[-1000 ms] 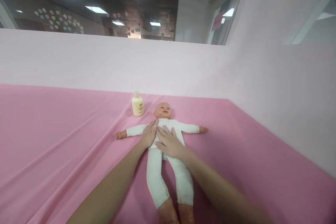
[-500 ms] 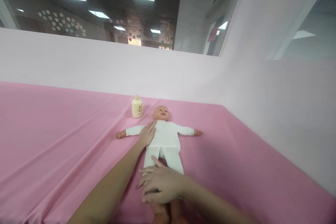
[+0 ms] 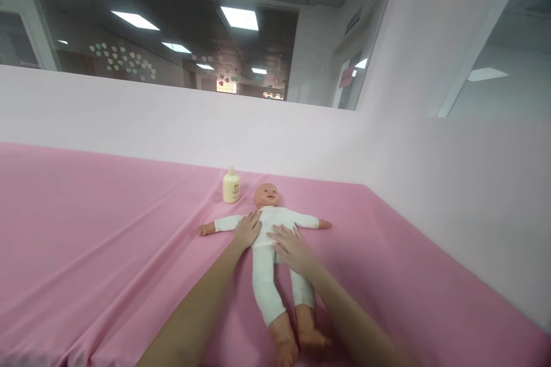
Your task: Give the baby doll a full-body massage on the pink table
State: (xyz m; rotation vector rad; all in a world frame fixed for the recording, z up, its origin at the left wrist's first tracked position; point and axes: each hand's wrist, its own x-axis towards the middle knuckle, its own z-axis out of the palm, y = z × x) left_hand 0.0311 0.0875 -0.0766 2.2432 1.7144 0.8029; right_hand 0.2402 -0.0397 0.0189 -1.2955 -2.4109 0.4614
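Note:
A baby doll (image 3: 267,287) in a white long-sleeved top and white trousers lies face up, arms stretched out to both sides, bare feet towards me. My left hand (image 3: 248,229) rests flat on the side of its chest by the armpit, fingers extended. Over the doll's belly, on the other side, lies my right hand (image 3: 295,249), its fingers spread and holding nothing. Part of the top and one upper leg are hidden beneath that hand and forearm. Beside the doll's head stands a cream-coloured bottle (image 3: 231,187) with dark print.
The doll and bottle are on a pink cloth (image 3: 129,229) with folds running across its left part. A white wall (image 3: 181,120) borders the cloth at the back and right. Above it, a window (image 3: 193,40) shows ceiling lights and heart-shaped stickers.
My right hand has moved from the doll's legs up to its belly. The legs now show and point further right. My left hand stays on the chest; the view has tilted up slightly.

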